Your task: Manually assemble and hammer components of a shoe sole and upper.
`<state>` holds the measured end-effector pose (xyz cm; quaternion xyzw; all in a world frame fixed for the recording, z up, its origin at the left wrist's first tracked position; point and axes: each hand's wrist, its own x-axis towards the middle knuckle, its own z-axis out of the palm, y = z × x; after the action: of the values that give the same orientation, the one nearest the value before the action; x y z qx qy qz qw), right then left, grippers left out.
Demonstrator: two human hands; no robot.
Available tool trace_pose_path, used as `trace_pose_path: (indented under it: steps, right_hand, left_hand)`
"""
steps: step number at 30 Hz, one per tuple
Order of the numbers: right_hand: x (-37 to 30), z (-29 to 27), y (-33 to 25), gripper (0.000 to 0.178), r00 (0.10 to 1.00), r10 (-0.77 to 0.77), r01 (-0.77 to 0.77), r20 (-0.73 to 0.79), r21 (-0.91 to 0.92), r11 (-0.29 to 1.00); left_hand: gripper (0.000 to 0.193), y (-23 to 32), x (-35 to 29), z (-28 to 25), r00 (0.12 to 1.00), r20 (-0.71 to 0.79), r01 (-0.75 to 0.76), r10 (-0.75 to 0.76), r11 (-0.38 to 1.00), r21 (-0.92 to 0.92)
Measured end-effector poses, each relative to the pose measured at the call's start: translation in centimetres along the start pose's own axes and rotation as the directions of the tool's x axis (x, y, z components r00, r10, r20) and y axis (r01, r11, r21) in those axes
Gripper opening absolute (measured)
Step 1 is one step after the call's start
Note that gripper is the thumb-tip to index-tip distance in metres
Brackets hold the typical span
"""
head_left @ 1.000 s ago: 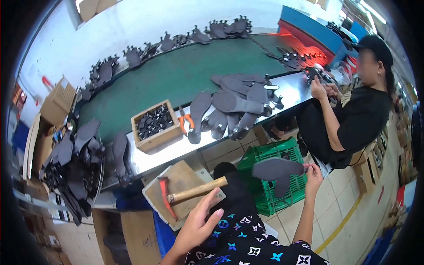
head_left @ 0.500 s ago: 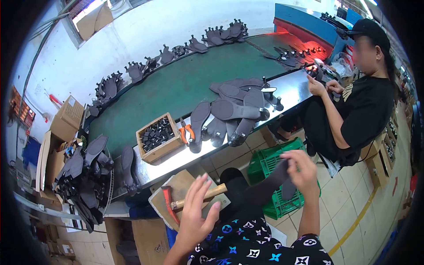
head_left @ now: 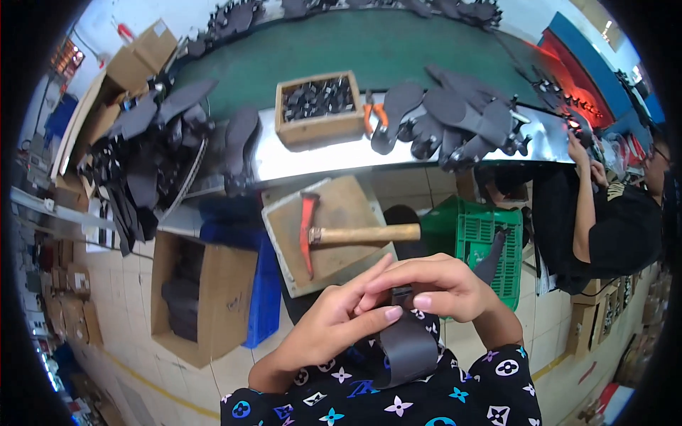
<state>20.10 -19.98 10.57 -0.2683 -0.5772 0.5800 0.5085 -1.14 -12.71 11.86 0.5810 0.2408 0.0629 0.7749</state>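
Note:
A dark grey shoe sole with a heel (head_left: 410,349) is held over my lap, its broad end toward me. My left hand (head_left: 339,316) is closed on it, thumb pressed near the small black heel tip. My right hand (head_left: 447,280) is closed around the same end, fingers curled over the top. Part of the heel is hidden behind the fingers. Just beyond my hands, a hammer (head_left: 366,233) with a red head and wooden handle lies on a worn square board (head_left: 341,268).
A wooden box (head_left: 320,131) of small black parts stands on the bench, beside orange-handled pliers (head_left: 374,117) and piled soles (head_left: 462,117). More soles hang at left (head_left: 145,174). A green crate (head_left: 465,213) and cardboard box (head_left: 227,305) flank me. A co-worker (head_left: 618,213) sits at right.
My hands were apart, the left open and empty, the right by the crate with a dark sole. Now both have come together on a sole over my lap. The view has turned downward.

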Motion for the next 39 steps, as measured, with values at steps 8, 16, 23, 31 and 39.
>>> trace_pose_path:
  steps: [8, 16, 23, 31, 39]
  right_hand:
    - [-0.6, 2.3, 0.5, 0.045, 0.992, 0.092, -0.095, -0.081, -0.036, 0.995]
    - [-0.9, 3.0, 1.7, 0.026, 0.941, 0.168, -0.221, -0.293, -0.158, 0.962]
    - [-1.4, 0.3, 1.8, 0.034, 0.926, 0.36, -0.351, -0.109, 0.092, 0.932]
    - [-0.3, -2.8, 1.2, 0.035, 0.931, -0.025, 0.118, 0.363, -0.237, 0.964]
    - [1.0, -2.6, -1.0, 0.04, 0.866, -0.058, 0.293, 0.497, -0.408, 0.865]
  left_hand:
    - [0.081, -2.3, -2.0, 0.1, 0.998, 0.026, 0.058, -0.053, 0.961, -0.27]
    - [0.08, -4.0, -0.5, 0.5, 0.985, 0.048, 0.172, -0.168, 0.88, -0.443]
    - [0.077, -4.0, -0.5, 0.7, 0.987, 0.037, 0.151, -0.159, 0.805, -0.573]
    - [0.042, -3.7, -1.0, 0.4, 0.902, 0.402, 0.357, -0.156, 0.793, -0.494]
    - [0.027, -4.2, -1.0, 0.3, 0.86, 0.509, 0.342, -0.041, 0.786, -0.514]
